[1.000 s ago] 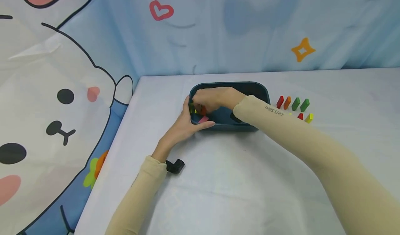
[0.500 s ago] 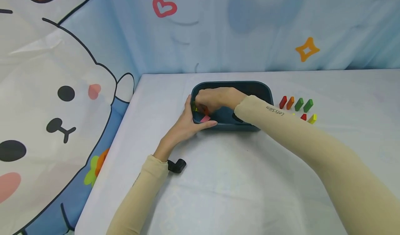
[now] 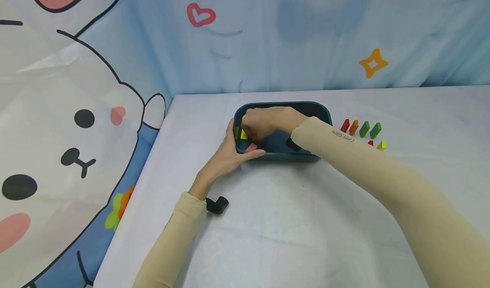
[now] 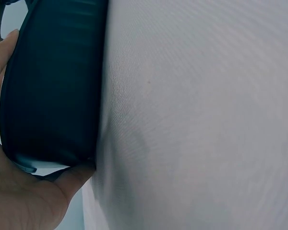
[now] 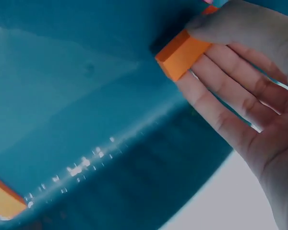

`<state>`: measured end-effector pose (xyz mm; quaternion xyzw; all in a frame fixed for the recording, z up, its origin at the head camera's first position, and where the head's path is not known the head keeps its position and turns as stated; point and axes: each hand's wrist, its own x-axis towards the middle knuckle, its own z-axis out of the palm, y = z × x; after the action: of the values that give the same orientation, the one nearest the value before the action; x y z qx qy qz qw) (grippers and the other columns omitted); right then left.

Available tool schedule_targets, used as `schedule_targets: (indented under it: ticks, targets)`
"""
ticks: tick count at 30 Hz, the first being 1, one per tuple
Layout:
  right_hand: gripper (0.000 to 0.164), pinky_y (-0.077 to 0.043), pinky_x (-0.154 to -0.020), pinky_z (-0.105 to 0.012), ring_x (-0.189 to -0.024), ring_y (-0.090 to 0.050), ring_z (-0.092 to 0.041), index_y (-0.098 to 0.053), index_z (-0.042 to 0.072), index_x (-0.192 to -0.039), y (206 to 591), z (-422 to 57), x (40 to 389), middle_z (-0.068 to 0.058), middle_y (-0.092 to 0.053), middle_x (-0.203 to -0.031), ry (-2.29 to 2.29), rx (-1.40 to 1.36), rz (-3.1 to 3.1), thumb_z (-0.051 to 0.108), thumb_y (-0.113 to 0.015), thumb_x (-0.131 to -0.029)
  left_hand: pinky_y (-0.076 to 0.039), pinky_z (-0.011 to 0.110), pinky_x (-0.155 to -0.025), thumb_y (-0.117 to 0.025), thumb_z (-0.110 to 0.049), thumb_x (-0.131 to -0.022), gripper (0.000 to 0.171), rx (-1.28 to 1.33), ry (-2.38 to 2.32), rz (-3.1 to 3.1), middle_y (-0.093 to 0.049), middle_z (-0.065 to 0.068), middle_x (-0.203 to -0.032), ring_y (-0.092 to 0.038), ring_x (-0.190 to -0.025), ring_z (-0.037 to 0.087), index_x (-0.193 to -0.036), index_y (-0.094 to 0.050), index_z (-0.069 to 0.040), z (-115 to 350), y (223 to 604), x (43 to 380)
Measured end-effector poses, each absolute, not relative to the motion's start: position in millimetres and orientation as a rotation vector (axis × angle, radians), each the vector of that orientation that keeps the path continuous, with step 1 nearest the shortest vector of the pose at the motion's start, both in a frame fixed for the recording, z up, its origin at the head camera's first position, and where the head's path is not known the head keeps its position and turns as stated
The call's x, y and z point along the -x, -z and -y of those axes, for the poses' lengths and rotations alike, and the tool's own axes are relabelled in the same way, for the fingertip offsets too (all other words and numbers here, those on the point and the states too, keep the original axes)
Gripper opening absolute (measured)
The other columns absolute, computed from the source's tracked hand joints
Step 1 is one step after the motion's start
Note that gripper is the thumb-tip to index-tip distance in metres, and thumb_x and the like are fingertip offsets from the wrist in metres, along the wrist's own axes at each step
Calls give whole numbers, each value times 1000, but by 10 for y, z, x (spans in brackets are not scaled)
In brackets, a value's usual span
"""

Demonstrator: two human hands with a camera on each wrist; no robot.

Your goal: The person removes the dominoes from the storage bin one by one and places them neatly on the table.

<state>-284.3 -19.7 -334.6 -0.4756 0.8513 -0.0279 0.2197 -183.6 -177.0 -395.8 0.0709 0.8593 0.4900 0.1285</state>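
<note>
A dark teal rectangular bin [image 3: 283,157] stands on the white table. My left hand [image 3: 223,154] grips its near-left corner, thumb along the front rim and fingers along the left side. The left wrist view shows the bin's outer wall [image 4: 53,91] against that hand. My right hand [image 3: 264,121] reaches down inside the bin's left part. In the right wrist view it pinches a small orange block [image 5: 185,55] between thumb and fingers, low over the bin floor. A yellow block [image 3: 243,135] and a pink block [image 3: 251,147] lie near it. Another orange block [image 5: 5,199] lies apart.
Right of the bin, small blocks stand in rows: a red block [image 3: 345,125], an orange block [image 3: 354,127], green blocks [image 3: 375,130] and a yellow block [image 3: 382,146]. My right sleeve [image 3: 367,169] covers part of the front row. A printed curtain [image 3: 268,37] hangs behind.
My right hand has shifted slightly right inside the bin, so more of the yellow block shows. My left hand stays on the bin's corner. The view has tilted slightly.
</note>
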Motion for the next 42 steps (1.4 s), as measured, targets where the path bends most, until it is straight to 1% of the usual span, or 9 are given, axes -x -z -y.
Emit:
schedule_targets:
  ticks: [5,11,16,20,24,29,34,39,42]
  targets:
    - [22,-56,-78,-30,-83,-60,-18,-68,6,-98,3056,-11,2744,-4,-66,-92,305,1376,-2428,1,-77,-78,-25,49,-119,-74,-62,-75,126,-187,-1397,-2485,-4,1,-166,-17,-150,20,-153,21,-34,1749,3964,1853]
    - [24,-57,-83,-33,-88,-62,-15,-65,9,-99,2643,-429,2457,-2,-65,-96,660,1468,-2462,3,-77,-80,-23,54,-119,-74,-69,-70,129,-174,-1370,-2513,-3,1,-166,-15,-151,22,-153,19,-37,1764,3958,1891]
    - [29,-57,-84,-24,-91,-64,-8,-64,11,-100,2573,-894,2208,3,-64,-99,887,1517,-2526,1,-79,-78,-24,55,-119,-74,-73,-66,132,-162,-1337,-2550,-6,3,-166,-17,-150,23,-154,17,-35,1815,3948,1919]
    - [35,-54,-83,-15,-90,-65,-5,-65,14,-100,2678,-1226,2043,7,-64,-100,1040,1496,-2611,-4,-81,-74,-25,56,-118,-74,-73,-67,132,-131,-1316,-2578,-9,5,-165,-18,-150,23,-154,17,-34,1897,3937,1919]
    - [36,-54,-78,-12,-88,-65,-5,-67,15,-100,2885,-1482,1896,7,-65,-98,1234,1330,-2677,-6,-80,-74,-25,56,-117,-74,-71,-68,130,-109,-1311,-2591,-9,7,-165,-19,-150,25,-153,18,-36,1982,3936,1912]
    - [34,-56,-76,-16,-86,-65,-13,-66,4,-102,3255,-1721,1756,-4,-64,-97,1537,1078,-2615,-13,-76,-74,-25,55,-118,-74,-72,-67,131,-92,-1309,-2590,-7,6,-165,-17,-151,25,-152,19,-38,2056,3924,1903]
    - [33,-55,-78,-16,-86,-65,-11,-64,3,-105,3556,-1805,1655,-3,-63,-99,1568,822,-2648,-9,-76,-77,-25,55,-118,-74,-72,-67,132,-84,-1321,-2591,-7,5,-165,-16,-151,24,-154,18,-34,2073,3907,1897]
    - [33,-54,-79,-13,-89,-63,-8,-65,6,-102,3744,-1789,1587,0,-64,-99,1471,747,-2713,-8,-78,-75,-25,55,-118,-75,-70,-68,131,-91,-1327,-2591,-6,4,-165,-16,-151,24,-154,18,-35,2073,3904,1896]
    - [33,-54,-79,-12,-89,-64,-7,-64,4,-102,3825,-1779,1566,-1,-63,-99,1494,738,-2706,-10,-78,-74,-25,55,-118,-75,-70,-69,130,-104,-1340,-2585,-6,4,-165,-17,-150,24,-153,19,-36,2075,3905,1901]
